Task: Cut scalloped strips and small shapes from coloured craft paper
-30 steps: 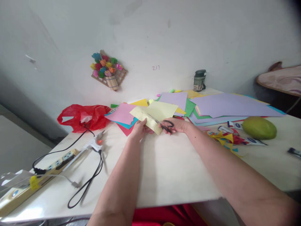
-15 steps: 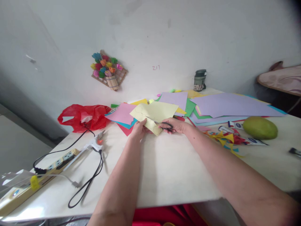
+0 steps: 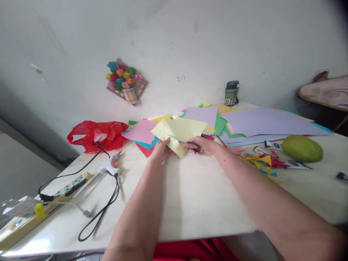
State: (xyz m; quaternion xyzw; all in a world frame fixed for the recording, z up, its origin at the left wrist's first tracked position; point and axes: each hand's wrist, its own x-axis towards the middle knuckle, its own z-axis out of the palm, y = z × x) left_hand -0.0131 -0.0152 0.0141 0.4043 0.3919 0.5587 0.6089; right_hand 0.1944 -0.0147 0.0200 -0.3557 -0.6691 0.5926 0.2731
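Note:
A pale yellow sheet of paper [image 3: 187, 127] with drawn outlines is held up over the table. My left hand [image 3: 161, 149] pinches its lower left edge, thumb on top. My right hand [image 3: 202, 144] is closed round the dark handles of a pair of scissors [image 3: 193, 145]. The scissor blades point left across the sheet, toward my left thumb, along a cut in the paper. Behind the sheet lie a pink sheet [image 3: 143, 131] and a lilac sheet [image 3: 202, 115].
A red plastic bag [image 3: 108, 134], a power strip [image 3: 65, 190] and black cables lie at left. Stacked coloured paper [image 3: 266, 121], yellow scraps [image 3: 255, 158], glue tubes [image 3: 297, 164] and a green mango-like fruit [image 3: 302, 148] are at right. A tumbler [image 3: 231, 93] stands by the wall.
The hands and the yellow sheet stay in nearly the same place. The scissor blades appear slightly more visible over the paper; the whole view has shifted a little.

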